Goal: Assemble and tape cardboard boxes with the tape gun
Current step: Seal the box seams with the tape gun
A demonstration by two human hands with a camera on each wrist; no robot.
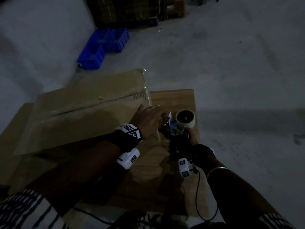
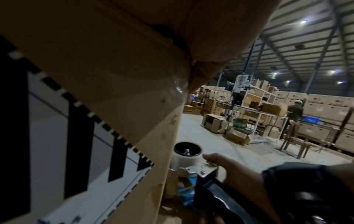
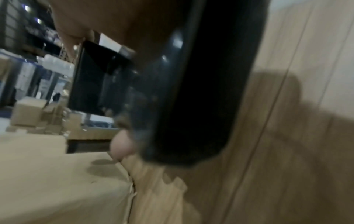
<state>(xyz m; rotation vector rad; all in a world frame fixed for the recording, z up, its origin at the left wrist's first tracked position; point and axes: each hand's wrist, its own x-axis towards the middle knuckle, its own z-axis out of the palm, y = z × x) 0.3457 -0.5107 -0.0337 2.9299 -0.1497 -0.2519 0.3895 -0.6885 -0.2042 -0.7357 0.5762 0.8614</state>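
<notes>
A large brown cardboard box (image 1: 85, 103) lies in front of me, its top seam running lengthwise with clear tape over the far right corner. My left hand (image 1: 148, 118) rests flat on the box's right end, fingers over the edge. My right hand (image 1: 184, 142) grips the black handle of the tape gun (image 1: 175, 131) just right of that end; its white tape roll (image 1: 185, 119) points away from me. In the left wrist view the box side (image 2: 114, 91) fills the left, with the tape roll (image 2: 186, 156) below. The right wrist view is filled by the blurred tape gun handle (image 3: 191, 91).
The box lies on flat cardboard sheets (image 1: 175, 100) on a grey concrete floor. Blue plastic crates (image 1: 102, 47) and a dark pallet stack (image 1: 128, 10) stand beyond. In the left wrist view, shelving with cartons (image 2: 258, 106) and a person (image 2: 293, 115) are far off.
</notes>
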